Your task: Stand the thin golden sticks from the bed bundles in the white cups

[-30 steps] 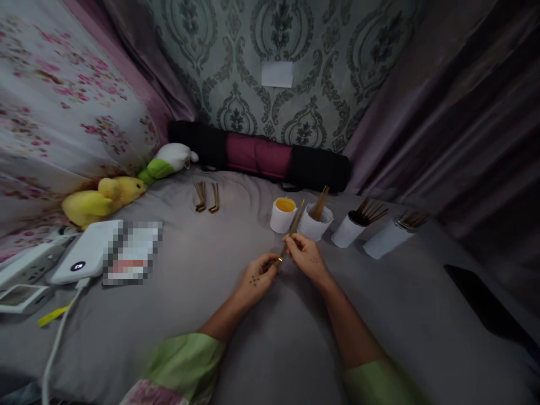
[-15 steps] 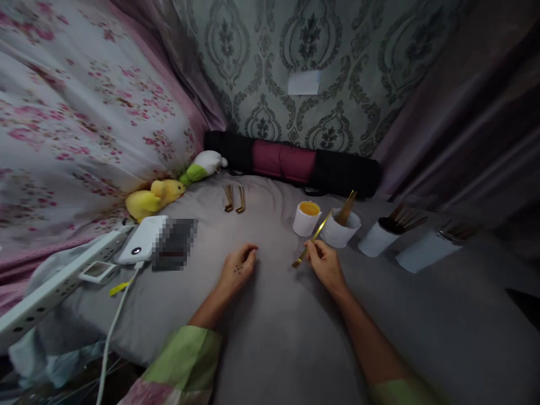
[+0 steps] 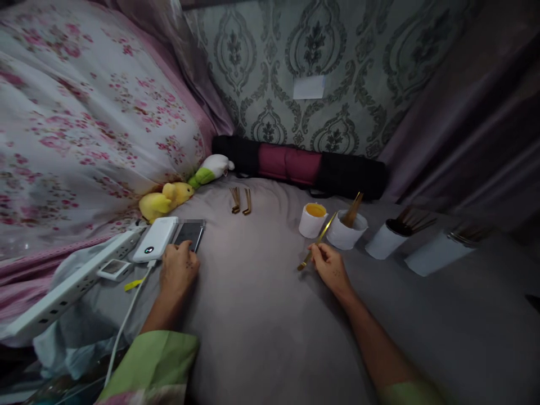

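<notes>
The right hand (image 3: pixel 329 265) is gripping a slim, gold-coloured paintbrush (image 3: pixel 324 231) between thumb and fingers, holding it aslant above the grey cloth (image 3: pixel 253 315), its handle pointing between a small white round pot with yellow contents (image 3: pixel 312 224) and a wider white round pot with brushes (image 3: pixel 346 238). The left hand (image 3: pixel 180 271) is lying over the near end of a dark, flat, glossy phone (image 3: pixel 192 232); I cannot tell whether its grip is closing on it. With attention possibly resting on the phone, an unwatched right hand could be drifting forward, its brush handle knocking a pot; the left could be nudging the adjoining white rectangular power bank (image 3: pixel 158 241). The paintbrush is looking straight, its shaft gleaming, its short tip showing darker brown.
</notes>
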The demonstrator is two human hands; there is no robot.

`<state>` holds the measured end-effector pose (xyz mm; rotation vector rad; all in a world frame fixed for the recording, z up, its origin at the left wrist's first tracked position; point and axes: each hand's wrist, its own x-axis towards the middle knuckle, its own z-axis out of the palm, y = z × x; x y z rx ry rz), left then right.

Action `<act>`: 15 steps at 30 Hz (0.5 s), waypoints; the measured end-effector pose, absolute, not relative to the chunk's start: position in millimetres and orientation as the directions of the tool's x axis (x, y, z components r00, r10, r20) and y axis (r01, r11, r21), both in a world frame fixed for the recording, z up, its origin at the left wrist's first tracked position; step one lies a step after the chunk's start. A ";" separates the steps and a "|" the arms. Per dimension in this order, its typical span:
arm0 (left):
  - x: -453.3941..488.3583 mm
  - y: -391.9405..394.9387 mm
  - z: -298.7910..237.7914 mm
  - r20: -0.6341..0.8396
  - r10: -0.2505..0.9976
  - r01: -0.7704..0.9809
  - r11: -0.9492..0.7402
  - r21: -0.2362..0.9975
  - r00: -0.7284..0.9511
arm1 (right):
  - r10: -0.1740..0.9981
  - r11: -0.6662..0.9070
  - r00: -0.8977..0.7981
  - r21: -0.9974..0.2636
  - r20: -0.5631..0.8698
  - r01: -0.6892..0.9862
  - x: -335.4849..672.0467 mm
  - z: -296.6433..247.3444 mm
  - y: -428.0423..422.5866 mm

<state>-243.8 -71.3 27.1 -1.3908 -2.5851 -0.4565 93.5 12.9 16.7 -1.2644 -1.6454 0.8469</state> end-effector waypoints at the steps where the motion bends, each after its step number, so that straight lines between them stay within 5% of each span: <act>1: -244.7 -71.9 27.1 0.281 0.783 0.832 0.524 0.182 -0.555 | 0.967 0.253 -0.108 -0.892 0.229 0.374 93.0 17.0 12.4; 10: -230.0 -75.5 39.4 0.354 0.797 0.872 0.448 0.194 -0.489 | 0.958 0.288 -0.117 -0.869 0.263 0.402 91.6 21.5 11.0; 15: -186.2 -73.4 42.9 0.419 0.837 0.857 0.109 0.504 -0.352 | 0.949 0.316 -0.137 -0.852 0.285 0.417 89.7 26.4 9.1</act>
